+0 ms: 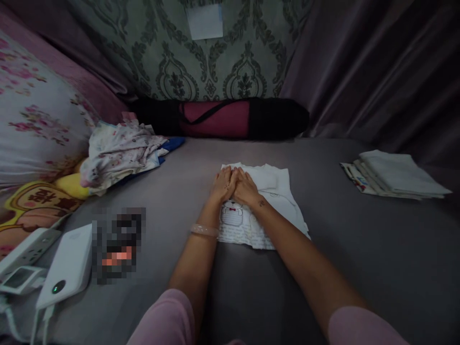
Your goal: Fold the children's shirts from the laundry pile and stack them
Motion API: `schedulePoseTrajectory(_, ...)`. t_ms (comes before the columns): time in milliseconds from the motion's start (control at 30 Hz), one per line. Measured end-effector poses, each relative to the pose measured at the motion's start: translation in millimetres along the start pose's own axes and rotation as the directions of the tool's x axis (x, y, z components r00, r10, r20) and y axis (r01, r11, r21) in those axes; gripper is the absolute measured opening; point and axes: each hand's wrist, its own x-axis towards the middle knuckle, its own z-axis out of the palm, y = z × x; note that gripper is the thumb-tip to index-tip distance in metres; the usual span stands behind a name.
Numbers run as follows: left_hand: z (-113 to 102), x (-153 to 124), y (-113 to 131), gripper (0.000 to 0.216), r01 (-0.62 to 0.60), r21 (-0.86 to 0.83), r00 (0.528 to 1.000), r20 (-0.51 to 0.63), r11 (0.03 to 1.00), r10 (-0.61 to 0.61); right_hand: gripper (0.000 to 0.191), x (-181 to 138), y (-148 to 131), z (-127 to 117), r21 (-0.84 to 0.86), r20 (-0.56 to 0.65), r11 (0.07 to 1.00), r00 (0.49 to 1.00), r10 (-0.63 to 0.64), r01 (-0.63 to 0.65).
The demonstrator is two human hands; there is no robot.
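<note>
A white garment point(293, 203) with a printed cartoon animal, a small red bow and lines of text lies flat on the grey sheet in front of me. Its kind is hard to make out, as my hands and right forearm cover part of it. My left hand point(223, 185) presses flat on its upper left part, fingers stretched forward. Right beside it, touching at the thumbs, my right hand point(246, 186) also rests flat on the cloth. Neither hand grips anything.
Folded cloths point(402, 175) are stacked at the right. Crumpled clothes point(122, 151) lie at the left near a floral pillow point(39, 110). A white power bank point(68, 263) and power strip point(34, 249) sit front left. A black and dark red roll bag point(215, 117) lies at the back.
</note>
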Motion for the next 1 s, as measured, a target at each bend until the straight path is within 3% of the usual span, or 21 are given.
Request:
schedulePoseTrajectory(167,-2,-6,4,0.061,-0.010,0.236,0.998,0.058,0.972,-0.004,0.063,-5,10,1,0.037,-0.024,0.982,0.982,0.187,-0.186)
schedulePoseTrajectory(300,0,-7,3,0.062,0.007,0.345,1.000,0.021,0.938,-0.015,0.064,-13,23,1,0.030,-0.029,0.975,0.975,0.222,-0.221)
schedulePoseTrajectory(867,-3,-9,3,0.065,0.050,0.338,0.997,0.035,0.940,-0.066,0.063,-48,64,-5,0.007,-0.057,0.928,0.927,0.372,-0.372)
schedulePoseTrajectory(1000,-9,-10,9,0.067,0.048,0.339,0.997,0.032,0.940,-0.063,0.064,-53,69,-15,0.045,-0.017,0.924,0.925,0.380,-0.379)
